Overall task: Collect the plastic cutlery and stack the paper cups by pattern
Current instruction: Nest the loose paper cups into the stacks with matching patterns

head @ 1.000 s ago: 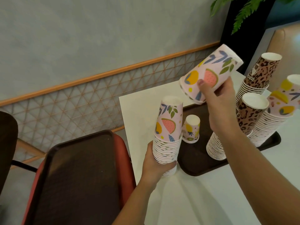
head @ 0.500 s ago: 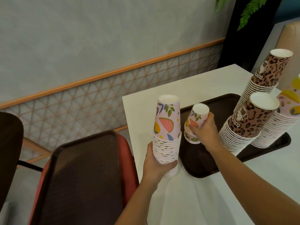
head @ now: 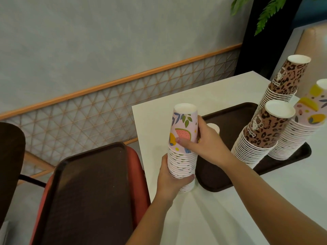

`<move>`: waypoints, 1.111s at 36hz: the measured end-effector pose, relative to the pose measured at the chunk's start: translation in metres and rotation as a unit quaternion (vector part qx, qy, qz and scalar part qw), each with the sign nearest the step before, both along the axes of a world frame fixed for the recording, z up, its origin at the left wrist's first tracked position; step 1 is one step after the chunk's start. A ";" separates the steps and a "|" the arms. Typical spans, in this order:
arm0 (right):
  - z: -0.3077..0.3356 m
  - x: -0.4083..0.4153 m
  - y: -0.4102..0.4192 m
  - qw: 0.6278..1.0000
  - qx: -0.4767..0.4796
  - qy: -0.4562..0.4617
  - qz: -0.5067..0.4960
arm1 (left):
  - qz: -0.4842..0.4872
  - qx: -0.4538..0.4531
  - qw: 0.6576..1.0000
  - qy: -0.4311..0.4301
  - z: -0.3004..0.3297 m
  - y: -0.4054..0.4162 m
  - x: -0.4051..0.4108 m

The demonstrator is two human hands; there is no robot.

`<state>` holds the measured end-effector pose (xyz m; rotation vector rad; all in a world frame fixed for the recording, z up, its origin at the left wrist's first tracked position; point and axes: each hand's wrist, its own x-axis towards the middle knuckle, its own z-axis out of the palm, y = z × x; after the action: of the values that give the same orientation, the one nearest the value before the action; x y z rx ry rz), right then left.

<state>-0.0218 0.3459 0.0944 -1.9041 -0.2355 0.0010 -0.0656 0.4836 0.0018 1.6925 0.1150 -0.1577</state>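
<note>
Fruit-print cup stack (head: 182,149): inverted pink paper cups with watermelon and leaf motifs, nested in one column, standing at the near left part of the white table (head: 230,209), just beside the left edge of the dark brown tray (head: 221,181). Left hand (head: 172,179): fingers curled round the lower part of this stack, gripping it. Right hand (head: 203,140): thumb across the front of the top cup, fingers wrapped behind it, gripping the upper part of the stack. Small cup (head: 215,129): white base only visible behind the right hand, on the tray; pattern hidden. Leopard-print cup stacks, two: near one (head: 260,137) and far one (head: 284,84), both inverted, leaning left, on the tray. Second fruit-print stack (head: 300,131): at the right edge of the tray, partly cut off by the frame. Second brown tray (head: 88,191): resting on a red chair (head: 138,175) left of the table. Green plant fronds (head: 267,16): upper right, beside the grey wall.
</note>
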 end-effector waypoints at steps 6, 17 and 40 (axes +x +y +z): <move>0.002 -0.005 0.002 1.000 0.015 -0.001 -0.023 | -0.004 -0.001 1.000 -0.009 0.003 0.001 -0.003; 0.013 -0.005 -0.002 0.991 0.069 -0.038 -0.113 | -0.004 0.002 1.000 0.002 0.003 0.000 -0.011; -0.052 0.044 -0.041 0.956 0.055 -0.066 -0.282 | 0.010 0.015 1.000 0.007 0.000 -0.003 -0.002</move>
<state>0.0225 0.3052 0.0429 -1.8028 0.2224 -0.5137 -0.0676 0.4802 0.0015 1.7198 0.1452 -0.1537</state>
